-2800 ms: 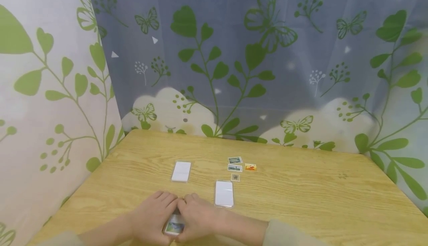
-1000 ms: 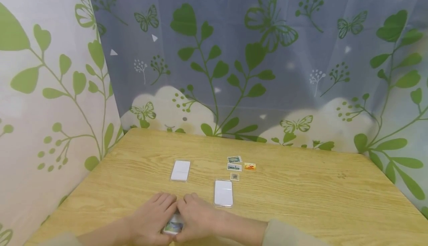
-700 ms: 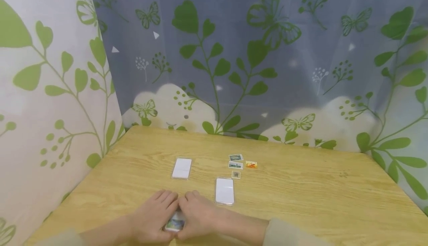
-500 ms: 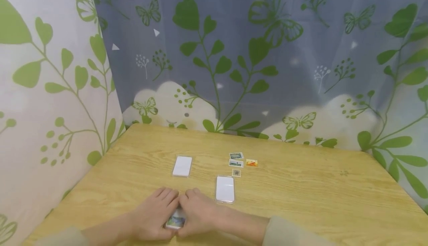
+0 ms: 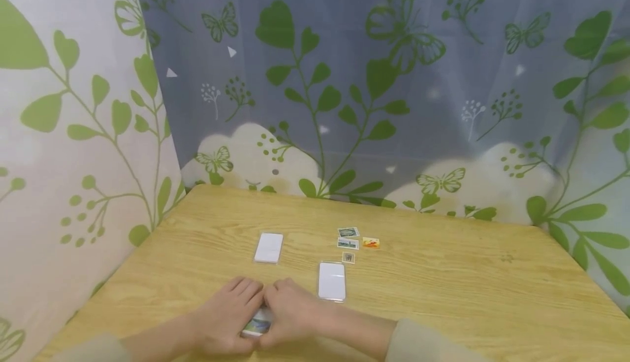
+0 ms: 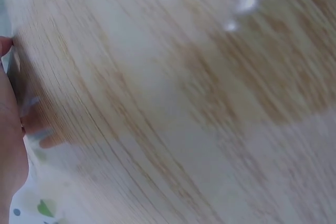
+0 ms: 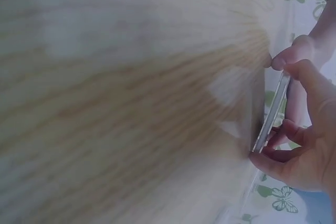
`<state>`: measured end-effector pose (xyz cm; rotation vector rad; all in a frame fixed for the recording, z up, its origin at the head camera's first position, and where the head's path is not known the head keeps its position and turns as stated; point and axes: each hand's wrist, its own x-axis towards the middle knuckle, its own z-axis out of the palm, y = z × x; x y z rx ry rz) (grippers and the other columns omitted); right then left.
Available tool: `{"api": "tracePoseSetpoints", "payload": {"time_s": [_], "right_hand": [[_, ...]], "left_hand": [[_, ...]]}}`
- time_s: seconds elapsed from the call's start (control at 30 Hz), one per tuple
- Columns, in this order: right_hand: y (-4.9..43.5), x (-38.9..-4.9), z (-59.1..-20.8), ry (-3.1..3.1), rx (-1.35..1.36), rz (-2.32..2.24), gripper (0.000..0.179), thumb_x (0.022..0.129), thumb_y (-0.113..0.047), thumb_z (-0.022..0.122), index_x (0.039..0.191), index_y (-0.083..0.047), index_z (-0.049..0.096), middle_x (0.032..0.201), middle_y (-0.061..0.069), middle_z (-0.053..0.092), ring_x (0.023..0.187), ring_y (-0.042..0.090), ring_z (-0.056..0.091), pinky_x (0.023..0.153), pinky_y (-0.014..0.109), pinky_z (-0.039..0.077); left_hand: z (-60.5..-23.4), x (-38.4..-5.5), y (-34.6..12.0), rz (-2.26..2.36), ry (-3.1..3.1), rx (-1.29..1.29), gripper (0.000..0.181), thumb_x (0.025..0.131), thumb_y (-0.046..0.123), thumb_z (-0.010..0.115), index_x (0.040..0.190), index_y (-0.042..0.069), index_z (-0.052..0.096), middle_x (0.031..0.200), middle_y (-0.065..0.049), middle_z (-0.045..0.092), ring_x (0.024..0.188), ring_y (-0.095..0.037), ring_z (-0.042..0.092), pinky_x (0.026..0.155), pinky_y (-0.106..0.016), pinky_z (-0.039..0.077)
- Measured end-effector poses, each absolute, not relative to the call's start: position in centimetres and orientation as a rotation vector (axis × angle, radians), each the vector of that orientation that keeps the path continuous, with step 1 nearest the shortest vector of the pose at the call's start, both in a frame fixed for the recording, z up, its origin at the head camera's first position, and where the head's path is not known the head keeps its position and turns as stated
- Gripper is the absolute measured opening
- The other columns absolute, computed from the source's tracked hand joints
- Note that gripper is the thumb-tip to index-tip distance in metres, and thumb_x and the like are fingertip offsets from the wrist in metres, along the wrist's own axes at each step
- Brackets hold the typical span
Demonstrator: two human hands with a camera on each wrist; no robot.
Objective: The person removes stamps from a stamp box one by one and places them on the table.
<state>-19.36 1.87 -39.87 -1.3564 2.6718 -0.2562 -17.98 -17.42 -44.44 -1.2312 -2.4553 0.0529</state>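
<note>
Both hands hold a thin, flat, clear-edged case [image 5: 257,326] near the front of the table, with a blue and green picture showing at its near end. My left hand [image 5: 223,315] grips its left side and my right hand [image 5: 290,313] its right, thumbs at the near edge and fingers at the far one. In the right wrist view the case [image 7: 273,111] stands edge-on between the right thumb and fingers, close over the table. Much of its top is hidden under the hands. Only part of the left hand [image 6: 10,150] shows in the left wrist view.
Two similar clear cases with white faces lie on the wooden table [image 5: 443,274], one farther back left [image 5: 268,247] and one to the right [image 5: 332,281]. Several small stamps [image 5: 348,243] lie behind the right case. A leaf-patterned curtain [image 5: 344,105] closes off the back.
Both hands keep their hold on the case. The thumbs sit closer together at its near edge than at first, and the head view has shifted slightly. The other cases and the stamps stay put.
</note>
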Motion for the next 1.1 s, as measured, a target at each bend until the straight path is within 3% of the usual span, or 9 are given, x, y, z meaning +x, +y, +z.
{"api": "tracePoseSetpoints", "payload": {"time_s": [0.33, 0.8, 1.1], "right_hand": [[2.09, -19.37, -39.92, 2.712, -1.323, -0.236, 0.075, 0.071, -0.059, 0.069, 0.122, -0.006, 0.052, 0.102, 0.0, 0.053, 0.088, 0.007, 0.045, 0.068, 0.013, 0.041], [2.22, -19.03, -40.17, 2.679, -1.321, -0.278, 0.061, 0.074, -0.05, 0.071, 0.115, -0.009, 0.052, 0.099, -0.003, 0.049, 0.086, 0.005, 0.041, 0.067, 0.012, 0.039], [2.39, -18.87, -40.26, 2.667, -1.341, -0.279, 0.061, 0.076, -0.048, 0.07, 0.116, -0.007, 0.051, 0.098, -0.004, 0.046, 0.085, 0.006, 0.039, 0.065, 0.012, 0.037]], "left_hand": [[-44.14, -17.81, -17.77, 0.043, -2.49, -1.252, 0.072, 0.088, 0.058, 0.043, 0.132, 0.001, 0.044, 0.121, -0.005, 0.047, 0.113, -0.019, 0.043, 0.099, -0.042, 0.035], [-44.02, -17.28, -18.2, -0.059, -2.51, -1.309, 0.066, 0.091, 0.051, 0.044, 0.134, 0.002, 0.041, 0.125, -0.005, 0.046, 0.117, -0.02, 0.042, 0.099, -0.041, 0.036], [-44.27, -17.28, -18.26, -0.061, -2.524, -1.311, 0.066, 0.091, 0.052, 0.043, 0.135, 0.002, 0.04, 0.124, -0.003, 0.044, 0.116, -0.019, 0.041, 0.1, -0.041, 0.036]]}}
